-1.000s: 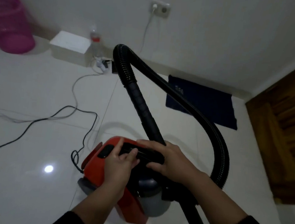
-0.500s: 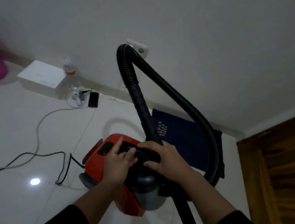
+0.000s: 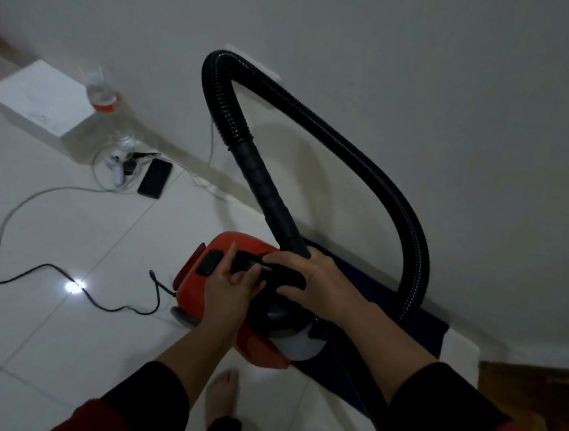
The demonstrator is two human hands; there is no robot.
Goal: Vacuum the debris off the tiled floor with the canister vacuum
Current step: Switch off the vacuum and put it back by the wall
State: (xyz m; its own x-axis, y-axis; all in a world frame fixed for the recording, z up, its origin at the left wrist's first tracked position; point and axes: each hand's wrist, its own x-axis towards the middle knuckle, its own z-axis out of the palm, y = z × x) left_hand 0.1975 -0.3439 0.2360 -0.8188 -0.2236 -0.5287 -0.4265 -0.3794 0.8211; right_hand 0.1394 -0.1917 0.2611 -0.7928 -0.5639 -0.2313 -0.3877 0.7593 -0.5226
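The red canister vacuum (image 3: 221,290) is in the middle of the view, above the white tiled floor (image 3: 68,231). Both hands are on its black top handle (image 3: 271,271). My left hand (image 3: 232,288) curls over the handle's left end, with the index finger stretched along the red body. My right hand (image 3: 318,283) grips the handle's right end, thumb underneath. The black hose (image 3: 376,168) rises from beside my right hand, loops high against the wall and drops behind my right forearm. No debris can be made out on the tiles.
The vacuum's black power cord (image 3: 110,307) trails left across the floor. A dark blue mat (image 3: 389,303) lies under the vacuum's right side. A phone (image 3: 155,178), bottle (image 3: 101,98) and white box (image 3: 38,101) sit by the wall. A wooden door (image 3: 535,402) stands right. My bare foot (image 3: 222,395) is below.
The vacuum, with both hands on its handle, has shifted toward the wall and onto the edge of the blue mat. The view has swung right, so the pink basket has left the frame.
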